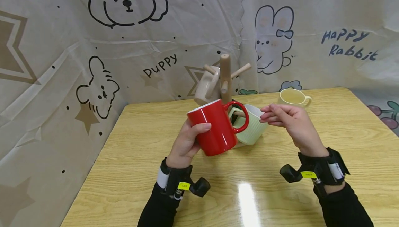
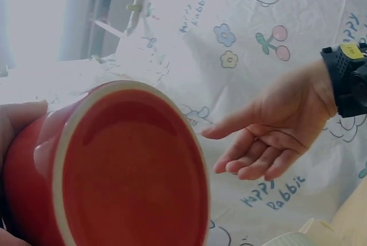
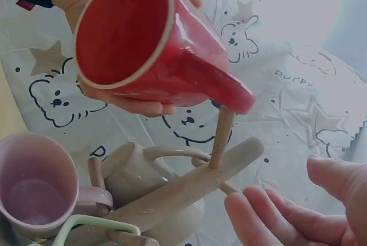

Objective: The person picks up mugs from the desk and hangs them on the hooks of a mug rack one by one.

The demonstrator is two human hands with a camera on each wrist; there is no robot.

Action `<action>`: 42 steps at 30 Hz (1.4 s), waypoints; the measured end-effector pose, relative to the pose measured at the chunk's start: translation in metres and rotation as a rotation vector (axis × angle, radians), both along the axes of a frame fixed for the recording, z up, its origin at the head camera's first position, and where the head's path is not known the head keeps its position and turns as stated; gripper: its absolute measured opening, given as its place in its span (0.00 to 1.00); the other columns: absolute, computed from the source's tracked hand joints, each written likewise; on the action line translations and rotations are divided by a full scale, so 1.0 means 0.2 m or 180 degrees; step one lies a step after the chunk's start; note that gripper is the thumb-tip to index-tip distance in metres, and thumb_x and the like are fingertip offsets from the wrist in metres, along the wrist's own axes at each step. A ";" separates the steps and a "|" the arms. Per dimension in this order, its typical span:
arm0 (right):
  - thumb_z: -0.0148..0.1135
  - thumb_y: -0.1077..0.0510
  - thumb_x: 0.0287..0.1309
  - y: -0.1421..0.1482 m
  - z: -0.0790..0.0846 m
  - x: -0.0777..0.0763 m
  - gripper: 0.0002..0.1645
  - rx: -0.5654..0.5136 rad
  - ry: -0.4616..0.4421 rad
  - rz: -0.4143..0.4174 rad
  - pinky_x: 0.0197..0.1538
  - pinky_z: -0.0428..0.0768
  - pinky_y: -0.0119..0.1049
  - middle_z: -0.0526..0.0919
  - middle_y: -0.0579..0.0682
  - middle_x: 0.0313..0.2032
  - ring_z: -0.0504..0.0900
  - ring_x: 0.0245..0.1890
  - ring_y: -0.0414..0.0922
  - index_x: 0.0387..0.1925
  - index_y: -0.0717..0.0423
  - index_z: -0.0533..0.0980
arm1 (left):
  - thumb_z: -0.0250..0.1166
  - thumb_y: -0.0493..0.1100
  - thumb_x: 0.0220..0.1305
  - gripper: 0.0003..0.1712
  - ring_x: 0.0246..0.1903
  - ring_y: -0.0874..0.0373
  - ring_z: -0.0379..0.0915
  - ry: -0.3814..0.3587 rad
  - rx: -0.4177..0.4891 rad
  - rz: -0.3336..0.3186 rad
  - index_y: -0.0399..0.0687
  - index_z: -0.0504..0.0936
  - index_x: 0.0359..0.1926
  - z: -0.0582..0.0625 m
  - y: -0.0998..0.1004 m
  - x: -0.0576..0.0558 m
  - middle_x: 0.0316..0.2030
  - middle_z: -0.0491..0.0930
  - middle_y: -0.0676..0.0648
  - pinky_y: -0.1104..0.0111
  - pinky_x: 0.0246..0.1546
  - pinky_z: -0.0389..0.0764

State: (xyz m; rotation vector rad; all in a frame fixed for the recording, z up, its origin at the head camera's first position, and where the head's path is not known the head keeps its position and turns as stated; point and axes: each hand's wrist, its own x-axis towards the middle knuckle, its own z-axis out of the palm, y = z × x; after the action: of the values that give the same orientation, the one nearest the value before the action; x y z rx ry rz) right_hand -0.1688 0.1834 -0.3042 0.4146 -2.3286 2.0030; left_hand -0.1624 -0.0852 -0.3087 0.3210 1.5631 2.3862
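Observation:
My left hand [image 1: 184, 144] grips the body of a glossy red mug [image 1: 215, 130], thumb across its near side. The mug is tilted, its handle towards the right and its base facing the left wrist camera. In the right wrist view the handle end lies close to a peg [image 3: 222, 137] of a wooden mug tree [image 1: 225, 72]; whether they touch I cannot tell. My right hand [image 1: 290, 124], fingers relaxed and holding nothing, is raised right of the tree. A pale green mug [image 1: 251, 126] and a beige mug [image 1: 204, 88] hang on the tree.
A pale yellow mug [image 1: 293, 98] stands at the back right of the wooden table [image 1: 131, 171]. The right wrist view also shows a pink mug [image 3: 37, 186] beside the tree, hidden in the head view. A printed cloth [image 1: 187, 19] hangs behind the table.

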 end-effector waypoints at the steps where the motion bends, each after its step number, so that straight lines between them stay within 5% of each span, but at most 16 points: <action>1: 0.49 0.49 0.66 0.00 0.00 0.00 0.23 0.0042 -0.0008 0.0017 0.41 0.80 0.26 0.85 0.40 0.32 0.84 0.34 0.37 0.43 0.66 0.77 | 0.57 0.39 0.50 0.29 0.50 0.55 0.66 0.0031 0.0068 0.0026 0.53 0.62 0.55 0.00 0.00 0.00 0.50 0.70 0.51 0.65 0.46 0.76; 5: 0.47 0.48 0.66 -0.01 -0.01 -0.01 0.23 0.0220 -0.0052 0.0087 0.42 0.80 0.27 0.84 0.40 0.32 0.83 0.35 0.37 0.44 0.65 0.76 | 0.65 0.44 0.47 0.31 0.49 0.57 0.66 0.0151 0.0428 0.0156 0.54 0.63 0.54 -0.03 0.01 -0.03 0.48 0.71 0.53 0.66 0.45 0.77; 11: 0.47 0.48 0.67 0.00 -0.01 -0.01 0.25 0.0304 -0.0054 0.0100 0.42 0.80 0.27 0.84 0.39 0.32 0.83 0.35 0.37 0.45 0.67 0.75 | 0.78 0.58 0.30 0.46 0.46 0.60 0.67 0.0083 0.1031 0.0372 0.54 0.65 0.52 -0.08 0.08 -0.06 0.45 0.72 0.54 0.68 0.44 0.76; 16: 0.46 0.49 0.67 0.02 0.00 -0.01 0.24 0.0246 0.0016 0.0069 0.41 0.80 0.27 0.84 0.39 0.32 0.83 0.34 0.37 0.43 0.67 0.76 | 0.79 0.59 0.25 0.50 0.47 0.60 0.66 0.0073 0.1307 0.0508 0.55 0.64 0.53 -0.09 0.12 -0.06 0.46 0.72 0.54 0.68 0.45 0.77; 24: 0.47 0.50 0.66 0.04 0.00 -0.01 0.21 0.0118 0.0037 0.0075 0.40 0.80 0.27 0.85 0.40 0.31 0.83 0.33 0.37 0.41 0.62 0.78 | 0.78 0.56 0.31 0.47 0.48 0.58 0.66 0.0282 0.1335 0.0549 0.54 0.63 0.54 -0.11 0.13 -0.08 0.47 0.71 0.53 0.66 0.47 0.77; 42: 0.47 0.47 0.66 0.02 0.00 -0.02 0.23 0.0226 -0.0059 0.0062 0.41 0.80 0.27 0.84 0.40 0.31 0.83 0.34 0.38 0.42 0.62 0.77 | 0.78 0.54 0.32 0.46 0.50 0.57 0.65 0.0259 0.1258 0.0622 0.55 0.64 0.54 -0.13 0.16 -0.13 0.49 0.71 0.53 0.65 0.48 0.76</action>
State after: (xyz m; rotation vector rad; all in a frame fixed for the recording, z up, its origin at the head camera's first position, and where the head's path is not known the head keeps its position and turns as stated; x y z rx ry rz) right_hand -0.1730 0.1880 -0.3051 0.4257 -2.4219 1.9454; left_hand -0.1888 -0.0536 -0.3349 0.3607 1.1901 2.8667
